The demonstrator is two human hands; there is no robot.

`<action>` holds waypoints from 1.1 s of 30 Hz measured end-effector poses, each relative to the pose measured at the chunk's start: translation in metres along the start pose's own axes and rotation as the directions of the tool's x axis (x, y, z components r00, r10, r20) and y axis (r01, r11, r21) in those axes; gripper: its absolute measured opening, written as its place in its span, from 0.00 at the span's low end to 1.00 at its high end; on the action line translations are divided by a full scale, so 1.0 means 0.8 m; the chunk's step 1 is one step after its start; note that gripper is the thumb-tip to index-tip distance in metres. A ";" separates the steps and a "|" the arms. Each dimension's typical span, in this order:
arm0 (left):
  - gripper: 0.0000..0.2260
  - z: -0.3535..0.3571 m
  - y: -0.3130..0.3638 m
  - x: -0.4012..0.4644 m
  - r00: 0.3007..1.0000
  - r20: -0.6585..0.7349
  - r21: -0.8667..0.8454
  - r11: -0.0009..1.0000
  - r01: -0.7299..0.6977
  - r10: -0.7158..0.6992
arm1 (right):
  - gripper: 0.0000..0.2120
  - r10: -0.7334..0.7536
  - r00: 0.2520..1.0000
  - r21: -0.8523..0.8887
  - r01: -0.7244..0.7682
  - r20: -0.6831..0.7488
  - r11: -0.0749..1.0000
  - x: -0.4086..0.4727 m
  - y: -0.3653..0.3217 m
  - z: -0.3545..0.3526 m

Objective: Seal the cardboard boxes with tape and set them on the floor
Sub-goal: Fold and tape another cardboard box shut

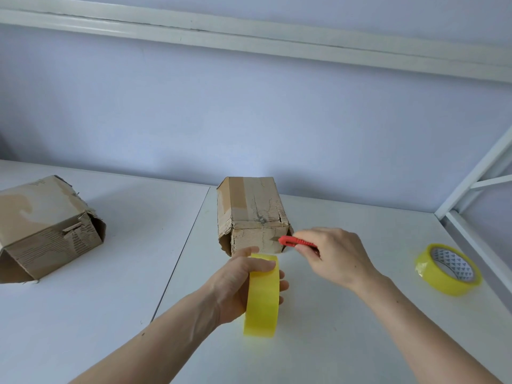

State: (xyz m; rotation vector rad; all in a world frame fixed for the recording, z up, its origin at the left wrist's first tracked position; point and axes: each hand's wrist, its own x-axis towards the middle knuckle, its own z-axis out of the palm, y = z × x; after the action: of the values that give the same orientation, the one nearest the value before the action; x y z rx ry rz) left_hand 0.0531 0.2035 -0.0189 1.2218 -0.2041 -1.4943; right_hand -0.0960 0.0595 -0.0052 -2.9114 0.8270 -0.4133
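Left hand [243,284] grips an upright yellow tape roll [261,295], fingers curled over its top edge, held just in front of the near face of the middle cardboard box [253,214]. Right hand [336,257] pinches a red utility knife [296,241], tip at the box's near face by its right edge. Box sits on the white table [97,314], center-far, worn corrugated surface, brown tape strip along its top. Second cardboard box [47,228] far left on the table, torn and dented, well apart from the first. Spare yellow tape roll [448,268] lies tilted on the table at right, near a white metal frame [476,178]. Pale wall behind.
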 end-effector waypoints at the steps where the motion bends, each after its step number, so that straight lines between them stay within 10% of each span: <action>1: 0.29 0.000 0.000 0.000 1.000 0.002 0.002 1.000 0.003 -0.003 | 0.09 -0.020 0.999 -0.033 0.021 0.031 0.999 0.001 -0.003 0.000; 8: 0.28 -0.001 -0.004 -0.008 0.999 0.043 0.021 0.999 -0.026 0.025 | 0.10 0.008 0.932 -0.327 0.120 0.362 0.937 0.003 0.006 0.031; 16: 0.27 -0.002 -0.003 -0.004 1.000 0.022 -0.031 1.000 -0.007 0.007 | 0.13 0.234 0.972 0.335 -0.224 0.010 0.915 0.027 0.008 0.026; 33: 0.13 -0.020 0.011 0.003 0.998 0.001 0.000 0.998 0.068 -0.068 | 0.26 0.052 0.949 0.095 -0.024 -0.310 0.995 0.071 -0.029 0.091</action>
State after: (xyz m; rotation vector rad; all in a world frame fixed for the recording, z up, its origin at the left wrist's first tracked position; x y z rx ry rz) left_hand 0.0709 0.2060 -0.0213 1.2392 -0.1646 -1.5538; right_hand -0.0173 0.0502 -0.0581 -2.7805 0.8731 -0.9006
